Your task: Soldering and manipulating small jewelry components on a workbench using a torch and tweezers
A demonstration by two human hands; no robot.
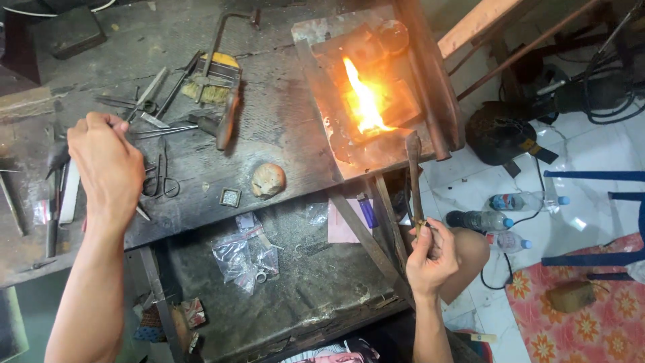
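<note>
My right hand (430, 255) grips the lower end of a thin torch (413, 175), whose tip points up at a bright orange flame (365, 101) burning on a charred block (376, 94) at the bench's right end. My left hand (107, 165) hovers over the left of the dark workbench (282, 134) with fingers closed on long metal tweezers (168, 129) that point right. Small scissors (161, 178) lie just right of that hand.
A wire brush (215, 84), pliers and files are scattered on the bench top. A round shell-like lump (269, 180) and small square tin (230, 197) sit near the front edge. Plastic bags (245, 252) lie on the lower tray. Water bottles (510, 208) lie on the tiled floor.
</note>
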